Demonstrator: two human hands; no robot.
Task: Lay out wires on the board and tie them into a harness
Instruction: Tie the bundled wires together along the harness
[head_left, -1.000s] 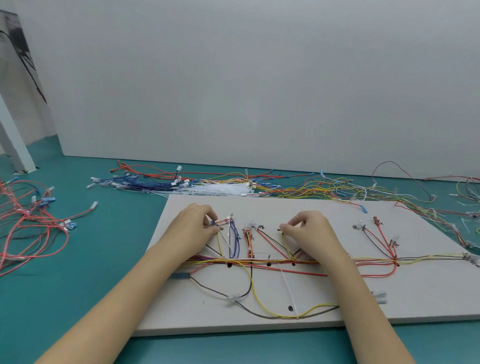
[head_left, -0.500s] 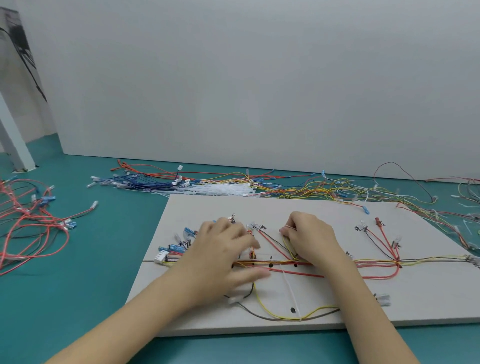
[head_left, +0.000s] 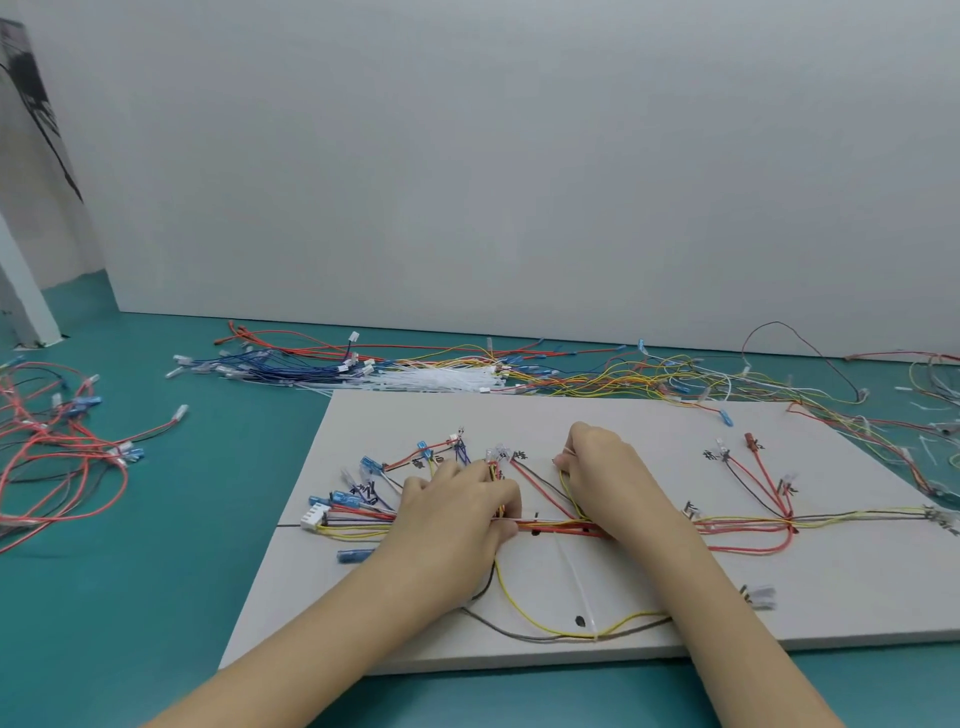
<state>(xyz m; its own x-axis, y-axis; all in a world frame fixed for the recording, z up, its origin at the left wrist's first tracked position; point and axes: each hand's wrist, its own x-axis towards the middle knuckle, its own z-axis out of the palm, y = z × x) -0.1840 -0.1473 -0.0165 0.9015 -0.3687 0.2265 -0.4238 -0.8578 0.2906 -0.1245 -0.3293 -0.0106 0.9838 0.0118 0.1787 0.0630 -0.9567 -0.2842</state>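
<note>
**Hands on the wire trunk at mid-board**

Tabletop (head_left: 156, 597), teal, carries a pale board (head_left: 649, 415) lying flat near its front edge, with a grey wall panel (head_left: 519, 182) standing behind. Loose wires (head_left: 597, 371) in red, blue, yellow and white are strewn along the table just past the board's far edge, and a red tangle (head_left: 57, 467) lies well off to the left. Across the board runs the harness (head_left: 841, 517), a bundle of red, yellow and dark wires with branches fanning toward the far edge. The left hand (head_left: 457, 512) lies over the bundle left of centre, fingers curled round the wires. The right hand (head_left: 605, 475) sits just beside it, fingers curled, pinching a yellow wire (head_left: 566, 486). A translucent cable tie (head_left: 576, 582) lies nearer the front, crossing a yellow-and-dark loop (head_left: 519, 618). A white connector (head_left: 313, 517) ends the bundle at the left.
</note>
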